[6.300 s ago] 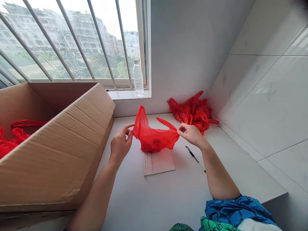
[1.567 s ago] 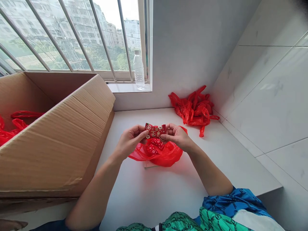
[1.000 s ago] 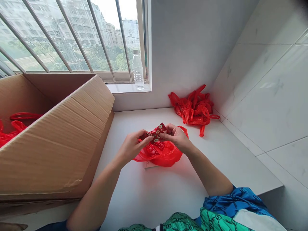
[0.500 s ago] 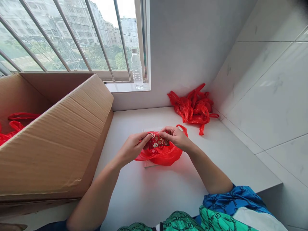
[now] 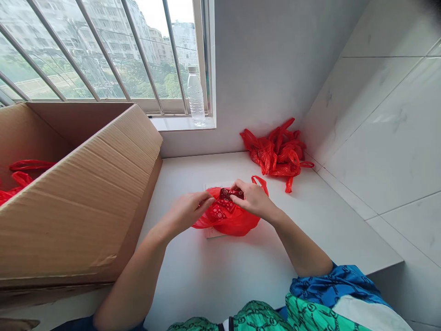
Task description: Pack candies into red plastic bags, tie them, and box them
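A red plastic bag (image 5: pixel 237 228) lies opened in the middle of the white surface, on top of a pale flat item (image 5: pixel 214 234) that is mostly covered. Small red printed packets (image 5: pixel 218 211) show inside the bag. My right hand (image 5: pixel 255 200) pinches a dark red patterned packet (image 5: pixel 225 193) over the bag's mouth, tilted so its face is foreshortened. At the bag's left side is my left hand (image 5: pixel 186 210), thumb and fingers pressed together. Whether anything is between them cannot be seen.
On the left stands a large open cardboard box (image 5: pixel 86 197) with red bags (image 5: pixel 20 181) inside. A heap of red plastic bags (image 5: pixel 277 149) lies against the back wall. One clear bottle (image 5: pixel 196 99) stands on the windowsill (image 5: pixel 175 123) beside the barred window.
The packet was held between both hands, printed face showing. Now it is tilted in my right hand only, and my left hand has come off it, slightly to the left.
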The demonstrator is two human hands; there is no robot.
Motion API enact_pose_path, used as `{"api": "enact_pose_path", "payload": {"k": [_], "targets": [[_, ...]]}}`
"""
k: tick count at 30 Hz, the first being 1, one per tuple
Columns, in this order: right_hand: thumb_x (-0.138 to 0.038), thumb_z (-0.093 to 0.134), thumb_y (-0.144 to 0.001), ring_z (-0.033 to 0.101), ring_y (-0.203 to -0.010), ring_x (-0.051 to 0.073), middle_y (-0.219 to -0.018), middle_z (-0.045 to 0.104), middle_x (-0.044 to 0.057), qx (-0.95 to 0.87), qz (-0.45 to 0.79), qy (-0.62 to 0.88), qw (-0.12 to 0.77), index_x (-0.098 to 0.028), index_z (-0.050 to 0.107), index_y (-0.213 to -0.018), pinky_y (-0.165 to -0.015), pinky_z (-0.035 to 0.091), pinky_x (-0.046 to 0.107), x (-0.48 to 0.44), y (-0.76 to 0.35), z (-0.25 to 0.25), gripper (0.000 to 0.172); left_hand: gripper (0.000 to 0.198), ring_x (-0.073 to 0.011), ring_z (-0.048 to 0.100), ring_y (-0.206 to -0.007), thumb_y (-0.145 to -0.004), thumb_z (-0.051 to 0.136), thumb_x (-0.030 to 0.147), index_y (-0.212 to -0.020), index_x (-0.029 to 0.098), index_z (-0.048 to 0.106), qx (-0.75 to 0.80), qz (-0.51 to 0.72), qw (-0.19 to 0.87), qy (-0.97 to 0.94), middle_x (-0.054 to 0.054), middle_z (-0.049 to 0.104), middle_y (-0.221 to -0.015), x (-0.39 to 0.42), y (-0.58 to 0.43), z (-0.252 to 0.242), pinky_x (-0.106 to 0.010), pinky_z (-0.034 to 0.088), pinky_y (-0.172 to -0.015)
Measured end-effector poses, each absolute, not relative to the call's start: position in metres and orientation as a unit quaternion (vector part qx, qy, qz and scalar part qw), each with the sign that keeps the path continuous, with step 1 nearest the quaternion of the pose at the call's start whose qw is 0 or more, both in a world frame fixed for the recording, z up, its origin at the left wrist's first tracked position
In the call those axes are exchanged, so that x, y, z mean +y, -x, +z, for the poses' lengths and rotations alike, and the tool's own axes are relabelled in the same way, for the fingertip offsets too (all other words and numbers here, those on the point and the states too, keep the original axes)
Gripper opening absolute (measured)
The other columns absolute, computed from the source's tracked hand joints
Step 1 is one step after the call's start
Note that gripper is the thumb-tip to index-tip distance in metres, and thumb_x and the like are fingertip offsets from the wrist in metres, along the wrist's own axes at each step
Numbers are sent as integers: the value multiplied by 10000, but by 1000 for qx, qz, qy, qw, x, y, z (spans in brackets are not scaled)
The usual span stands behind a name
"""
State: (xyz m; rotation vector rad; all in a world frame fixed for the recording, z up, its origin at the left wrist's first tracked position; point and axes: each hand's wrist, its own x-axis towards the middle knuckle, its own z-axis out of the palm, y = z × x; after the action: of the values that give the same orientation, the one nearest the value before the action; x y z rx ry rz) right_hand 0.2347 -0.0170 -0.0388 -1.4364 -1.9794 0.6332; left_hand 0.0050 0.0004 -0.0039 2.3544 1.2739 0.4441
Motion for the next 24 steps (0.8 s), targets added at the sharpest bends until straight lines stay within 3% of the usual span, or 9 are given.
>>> {"api": "enact_pose_path", "payload": {"k": [4, 7, 11, 14, 19, 24], "targets": [[-262, 530, -969, 684, -840, 189, -939, 735, 50, -774, 149, 607, 100, -202, 640, -1008, -652, 435, 257, -13, -226, -49, 131, 309, -198, 611, -683, -946, 394, 228, -712, 208, 595, 507, -35, 117, -853, -41, 674, -752, 6, -12, -24, -283, 316, -551], [-192, 565, -930, 687, -834, 254, -904, 728, 131, -747, 100, 657, 13, -139, 694, -872, -638, 435, 296, -10, -220, -59, 151, 304, -271, 666, -798, -960, 430, 334, -798, 197, 647, 596, -109, 57, -793, -97, 721, -884, 13, -15, -37, -300, 353, -569], [-155, 555, -931, 646, -987, 296, -1063, 700, 189, -746, 62, 663, 19, -118, 710, -964, -732, 461, 340, -10, -206, -68, 162, 285, -313, 683, -887, -904, 575, 459, -904, 187, 662, 597, -109, 50, -793, -126, 729, -961, 18, -13, -47, -309, 399, -608], [-177, 470, -989, 584, -1095, 266, -1103, 690, 131, -799, 44, 595, 78, -174, 692, -1047, -856, 440, 351, -11, -189, -73, 230, 290, -317, 679, -871, -910, 575, 449, -846, 173, 639, 579, -70, 77, -809, -133, 722, -913, 21, -11, -55, -316, 390, -610], [-302, 541, -973, 619, -931, 210, -1050, 688, 72, -814, 125, 553, 127, -182, 658, -1056, -685, 421, 291, -4, -173, -89, 187, 123, -276, 661, -842, -889, 555, 280, -846, 176, 604, 576, -20, 120, -808, -106, 720, -935, 33, -8, -69, -300, 352, -593], [-501, 626, -894, 620, -888, 224, -1067, 678, 86, -778, 190, 577, 159, -184, 647, -968, -622, 390, 286, 4, -177, -99, 326, 81, -202, 633, -761, -813, 505, 148, -794, 187, 573, 561, 39, 187, -805, -46, 703, -837, 40, -4, -69, -266, 365, -577]]}}
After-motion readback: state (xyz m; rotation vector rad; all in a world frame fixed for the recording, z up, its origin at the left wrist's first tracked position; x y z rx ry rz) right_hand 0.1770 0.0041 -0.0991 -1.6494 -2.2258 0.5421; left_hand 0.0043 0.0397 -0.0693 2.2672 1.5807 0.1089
